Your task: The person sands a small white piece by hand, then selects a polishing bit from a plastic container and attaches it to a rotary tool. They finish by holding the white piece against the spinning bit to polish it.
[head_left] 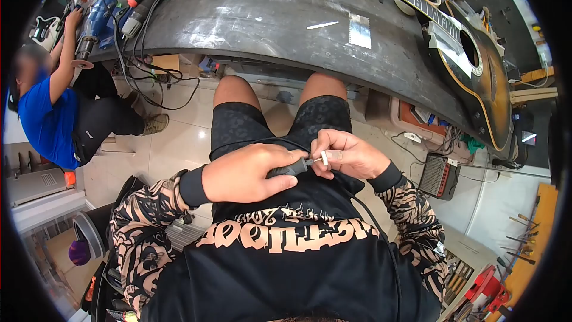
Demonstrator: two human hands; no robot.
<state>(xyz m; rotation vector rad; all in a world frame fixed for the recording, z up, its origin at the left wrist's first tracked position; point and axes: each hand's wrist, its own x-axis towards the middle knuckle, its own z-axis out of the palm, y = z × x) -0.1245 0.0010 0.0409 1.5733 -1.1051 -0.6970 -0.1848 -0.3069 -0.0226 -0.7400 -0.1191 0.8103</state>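
Note:
Just above my lap, my left hand (253, 173) is wrapped round the dark grey body of a rotary tool (289, 169). Its thin metal bit points right, towards my other hand. My right hand (351, 154) pinches a small white piece (325, 158) between thumb and fingers, right at the tip of the bit. Both hands are close together, in front of the black shorts and printed shirt.
A dark workbench (238, 24) curves across in front of my knees. On it lie a sunburst acoustic guitar (476, 77), a white strip (322, 25), a pale rectangular sheet (360, 31) and power tools (101, 12) with cables. A person in blue (50, 113) crouches at left.

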